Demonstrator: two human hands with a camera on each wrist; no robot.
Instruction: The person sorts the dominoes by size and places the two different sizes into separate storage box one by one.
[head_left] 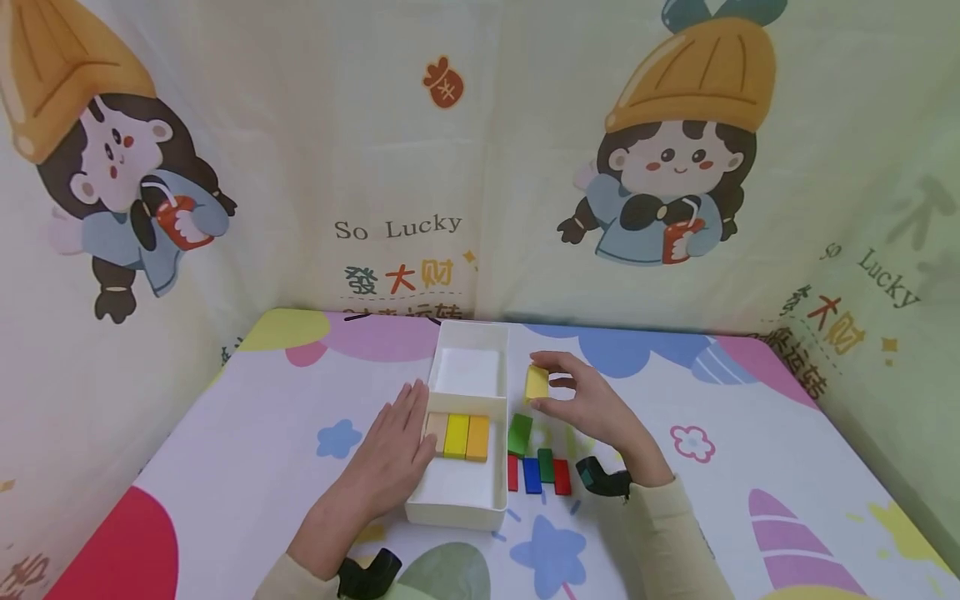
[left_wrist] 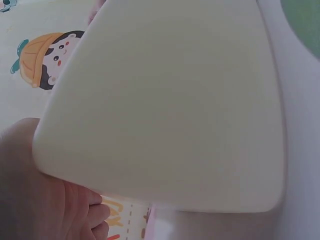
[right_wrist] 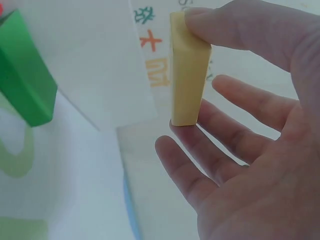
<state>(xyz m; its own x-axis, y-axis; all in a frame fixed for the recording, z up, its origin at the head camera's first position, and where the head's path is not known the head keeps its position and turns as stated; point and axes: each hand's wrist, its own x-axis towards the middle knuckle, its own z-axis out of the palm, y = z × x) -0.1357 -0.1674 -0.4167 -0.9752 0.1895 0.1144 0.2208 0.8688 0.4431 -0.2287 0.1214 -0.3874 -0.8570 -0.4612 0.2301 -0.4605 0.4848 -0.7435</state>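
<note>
The right hand [head_left: 588,407] pinches the pale yellow block [head_left: 537,383] by its ends, thumb on one and a finger at the other, and holds it in the air just beyond the right wall of the white box [head_left: 456,516], which lies between the two hands. The left hand [head_left: 390,457] holds nothing; its fingers are straight along the box's left side, the thumb reaching over the rim by the tan block [head_left: 436,434], though whether it touches that block I cannot tell. From that thumb towards the right hand run the tan, yellow [head_left: 456,437] and orange [head_left: 477,438] blocks, side by side. The end pinch leaves the long faces free, which should suit setting the block flush against a neighbour; a light, even squeeze ought to stop it pivoting. It seems wise to lift well over the wall, lower the block level and let go only once it sits flat. The flat left hand is well placed to brace the box, but its thumb should not nudge the row. The bright green block [head_left: 520,435] and smaller blocks [head_left: 532,476] lie on the body side of the right hand, where a low wrist could knock them.
</note>
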